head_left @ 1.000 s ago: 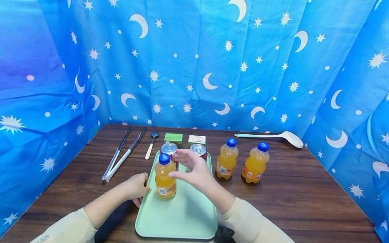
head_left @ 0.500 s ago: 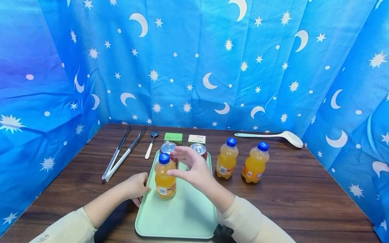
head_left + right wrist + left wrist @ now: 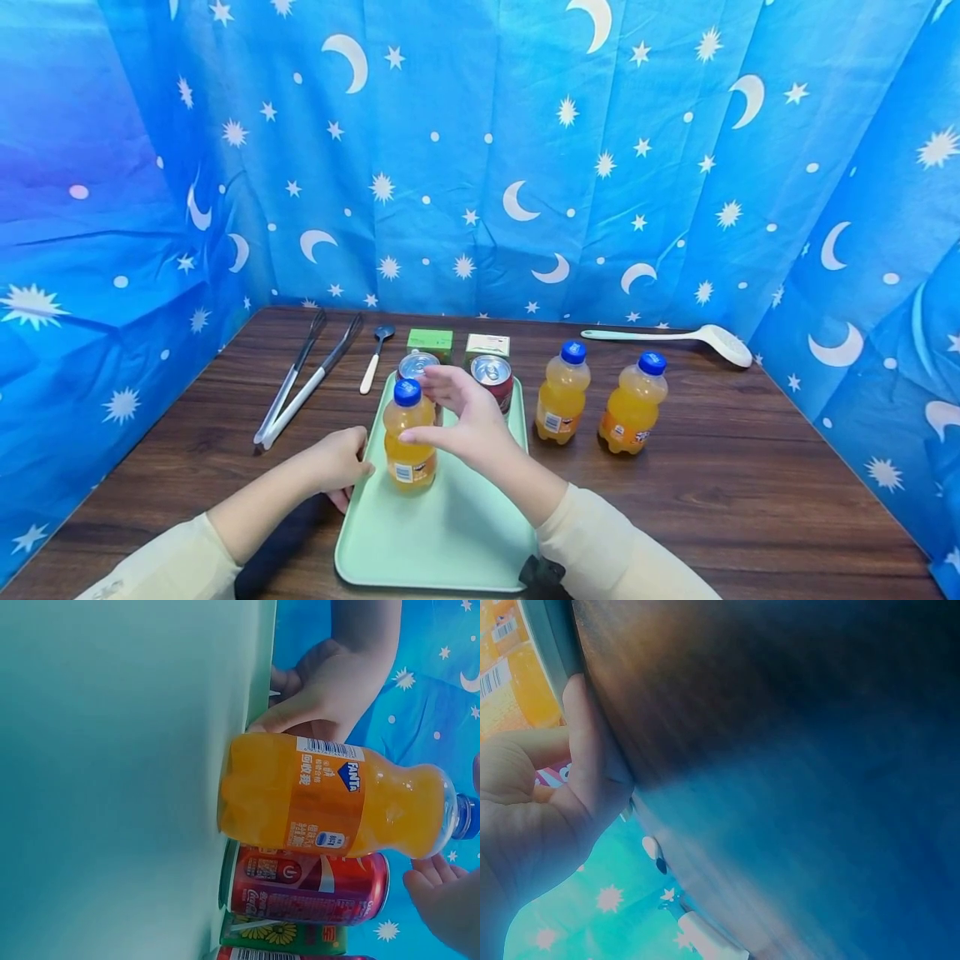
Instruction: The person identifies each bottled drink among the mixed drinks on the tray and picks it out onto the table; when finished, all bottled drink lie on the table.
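Observation:
With the thumb over the rim and the fingers beneath, my left hand (image 3: 341, 461) grips the left edge of the light green tray (image 3: 427, 542). An upright Fanta bottle (image 3: 411, 462) with orange drink and a blue cap stands on the tray. My right hand (image 3: 476, 421) is at the bottle's upper part, fingers spread loosely behind it and thumb in front. In the right wrist view its fingers (image 3: 435, 881) lie beside the bottle's shoulder without curling round it. Red soda cans (image 3: 491, 379) stand at the tray's far end, the left one partly hidden.
Two more Fanta bottles (image 3: 562, 400) stand right of the tray. Small boxes, one a green box (image 3: 430, 340), sit behind the cans. Tongs (image 3: 307, 383) and a spoon (image 3: 373, 362) lie on the left; a slotted ladle (image 3: 716, 340) is at the back right.
My right hand has shifted slightly left, its thumb now farther across the front of the bottle. The left hand, tray and bottle keep their places.

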`<state>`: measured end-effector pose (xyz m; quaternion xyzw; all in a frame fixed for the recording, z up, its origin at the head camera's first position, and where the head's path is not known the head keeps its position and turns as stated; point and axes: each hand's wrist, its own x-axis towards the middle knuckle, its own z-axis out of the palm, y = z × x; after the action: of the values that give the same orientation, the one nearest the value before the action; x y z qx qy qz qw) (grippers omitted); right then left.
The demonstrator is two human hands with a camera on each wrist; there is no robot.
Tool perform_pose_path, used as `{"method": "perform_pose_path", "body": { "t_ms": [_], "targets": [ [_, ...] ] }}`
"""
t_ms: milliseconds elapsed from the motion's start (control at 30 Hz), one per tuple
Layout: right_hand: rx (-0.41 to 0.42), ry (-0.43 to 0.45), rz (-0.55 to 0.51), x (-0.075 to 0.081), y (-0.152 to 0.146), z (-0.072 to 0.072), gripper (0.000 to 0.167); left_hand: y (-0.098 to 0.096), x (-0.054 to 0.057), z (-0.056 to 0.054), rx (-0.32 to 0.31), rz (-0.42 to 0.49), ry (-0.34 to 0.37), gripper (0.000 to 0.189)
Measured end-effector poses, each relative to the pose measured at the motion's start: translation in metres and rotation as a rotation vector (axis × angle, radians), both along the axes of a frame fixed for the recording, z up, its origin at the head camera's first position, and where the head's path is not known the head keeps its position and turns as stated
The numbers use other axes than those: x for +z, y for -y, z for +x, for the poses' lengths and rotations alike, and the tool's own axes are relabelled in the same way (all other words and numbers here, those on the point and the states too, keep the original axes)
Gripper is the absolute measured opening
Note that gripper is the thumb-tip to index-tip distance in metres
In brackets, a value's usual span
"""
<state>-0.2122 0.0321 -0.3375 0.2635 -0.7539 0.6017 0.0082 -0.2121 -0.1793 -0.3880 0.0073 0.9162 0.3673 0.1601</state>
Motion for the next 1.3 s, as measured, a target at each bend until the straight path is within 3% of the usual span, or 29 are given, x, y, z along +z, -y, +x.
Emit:
{"method": "perform_pose_path", "body": {
  "t_ms": [400, 833, 1300],
  "targets": [
    [-0.029, 0.032, 0.076, -0.008, 0.005, -0.005, 0.072, 0.000, -0.003, -0.002, -0.001, 0.011, 0.000, 0.013],
    [-0.048, -0.007, 0.158, -0.013, 0.009, -0.008, 0.076, 0.000, -0.002, -0.002, 0.005, 0.002, 0.004, 0.013],
    [-0.042, 0.071, 0.200, -0.014, 0.014, -0.007, 0.073, -0.001, 0.001, 0.002, 0.007, -0.009, -0.002, 0.014]
  ]
}}
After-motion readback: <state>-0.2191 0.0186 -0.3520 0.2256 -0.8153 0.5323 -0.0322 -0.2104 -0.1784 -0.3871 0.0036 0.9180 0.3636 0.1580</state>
